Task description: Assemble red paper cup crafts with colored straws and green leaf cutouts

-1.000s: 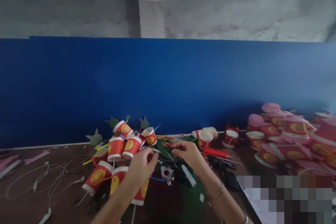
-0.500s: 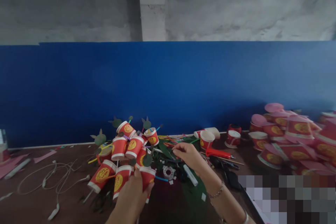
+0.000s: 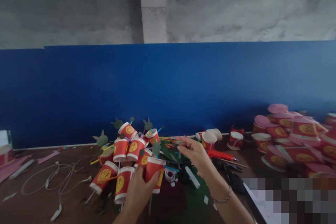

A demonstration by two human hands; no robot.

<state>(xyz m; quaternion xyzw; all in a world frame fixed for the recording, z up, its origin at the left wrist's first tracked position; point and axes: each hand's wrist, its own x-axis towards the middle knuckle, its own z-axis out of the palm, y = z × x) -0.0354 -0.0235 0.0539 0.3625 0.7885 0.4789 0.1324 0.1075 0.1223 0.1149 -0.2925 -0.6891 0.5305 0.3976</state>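
My left hand (image 3: 140,187) is wrapped round a red paper cup (image 3: 154,168) with a yellow emblem, a white rim, a grey-green cut-out head above it and a pale stick below. A blue strip pokes out at the cup's right side. My right hand (image 3: 194,152) hovers over the middle of the table, its thumb and fingers somewhat apart, with no held thing plain to see. Below its fingertips lie coloured strips (image 3: 170,145). Similar decorated red cups (image 3: 121,149) are heaped left of and behind the held cup.
A tape roll (image 3: 170,175), a glue stick (image 3: 192,177) and a red-handled tool (image 3: 222,155) lie near my right hand. White earphones (image 3: 56,213) sprawl at left. Cups with pink paper (image 3: 301,129) are piled at right. A blue wall (image 3: 168,87) rises behind the table.
My left hand has moved slightly right with the cup, which now stands more upright and apart from the heap. The fingers of my right hand have opened from a pinch and shifted slightly right.
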